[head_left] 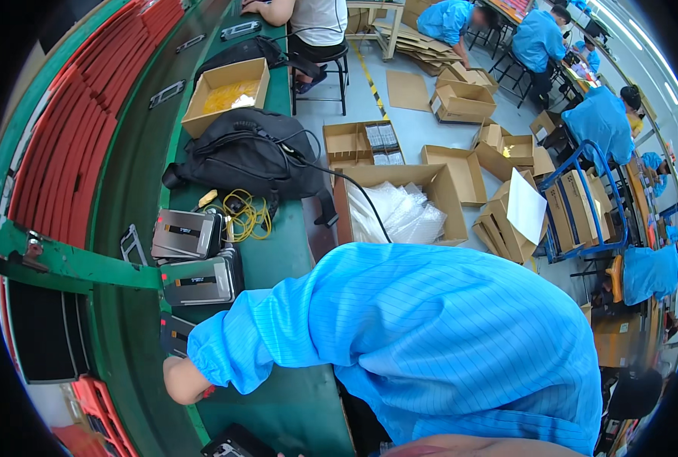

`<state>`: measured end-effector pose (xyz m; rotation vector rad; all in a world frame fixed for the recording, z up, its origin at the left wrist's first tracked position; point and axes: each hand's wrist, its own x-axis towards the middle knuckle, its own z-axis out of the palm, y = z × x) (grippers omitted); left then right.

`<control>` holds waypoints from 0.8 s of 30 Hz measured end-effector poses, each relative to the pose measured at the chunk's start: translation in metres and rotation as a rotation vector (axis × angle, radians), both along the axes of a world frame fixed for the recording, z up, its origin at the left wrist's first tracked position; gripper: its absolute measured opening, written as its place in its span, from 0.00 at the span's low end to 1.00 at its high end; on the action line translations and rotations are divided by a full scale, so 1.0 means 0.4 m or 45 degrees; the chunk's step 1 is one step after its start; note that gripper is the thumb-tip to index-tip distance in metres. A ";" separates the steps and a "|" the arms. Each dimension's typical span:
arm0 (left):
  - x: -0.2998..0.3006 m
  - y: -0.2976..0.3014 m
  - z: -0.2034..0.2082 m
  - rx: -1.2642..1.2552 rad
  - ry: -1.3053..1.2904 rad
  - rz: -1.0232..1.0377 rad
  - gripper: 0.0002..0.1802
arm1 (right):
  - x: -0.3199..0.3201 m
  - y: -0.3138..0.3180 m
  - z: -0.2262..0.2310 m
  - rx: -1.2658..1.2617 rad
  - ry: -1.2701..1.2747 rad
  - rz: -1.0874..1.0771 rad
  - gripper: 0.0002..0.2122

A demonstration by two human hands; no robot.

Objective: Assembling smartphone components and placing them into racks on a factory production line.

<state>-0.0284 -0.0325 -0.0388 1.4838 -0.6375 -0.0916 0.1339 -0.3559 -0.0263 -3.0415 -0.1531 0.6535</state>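
Note:
My right arm, in a blue striped sleeve, reaches left across the green bench. My right hand [184, 381] is over the bench's left edge, just below a dark grey flat device [174, 333]; its fingers are hidden. A bit of red [208, 391] shows beside the wrist. Farther up the bench lie a silver-and-black flat device [200, 282] and a stack of similar devices [185, 234]. Part of a black device [236, 443] shows at the bottom edge. Beside it are tiny skin-coloured bits, perhaps fingertips of my left hand [289, 455], almost wholly cut off.
A black backpack [247, 156], coiled yellow cord [249, 217] and an open carton [228, 95] occupy the far bench. Left runs a green conveyor channel [118, 320] beside red panels [65, 152]. A carton of bubble wrap [400, 209], a blue trolley [582, 198] and seated people are rightward.

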 end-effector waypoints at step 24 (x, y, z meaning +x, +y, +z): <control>-0.058 -0.060 0.166 -0.903 1.042 0.316 0.41 | -0.284 0.200 0.207 1.659 1.113 0.707 0.25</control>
